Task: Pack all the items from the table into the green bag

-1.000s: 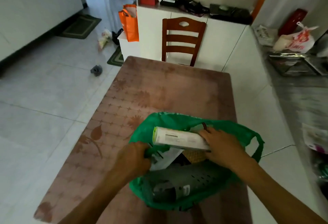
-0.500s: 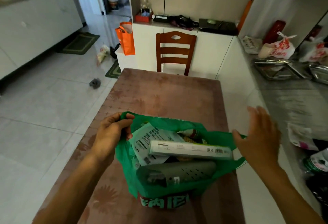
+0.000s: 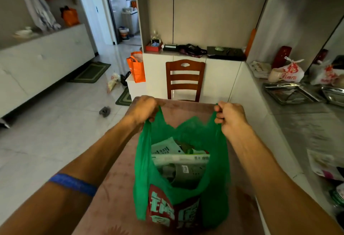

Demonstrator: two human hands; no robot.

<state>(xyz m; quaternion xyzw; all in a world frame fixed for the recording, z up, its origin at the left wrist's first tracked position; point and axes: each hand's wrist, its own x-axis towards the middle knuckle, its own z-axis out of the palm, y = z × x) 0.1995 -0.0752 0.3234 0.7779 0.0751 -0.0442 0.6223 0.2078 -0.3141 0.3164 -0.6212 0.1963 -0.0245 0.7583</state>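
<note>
Over the table (image 3: 115, 188), hands grip the green bag (image 3: 144, 169), contents half hidden

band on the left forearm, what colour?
Blue. The band sits across the left forearm, plain in the head view.

Both arms reach forward over the table (image 3: 115, 188). The left hand (image 3: 144, 109) and the right hand (image 3: 229, 114) are fisted, each gripping a handle of the green bag (image 3: 143, 169), raised level and apart.
</note>
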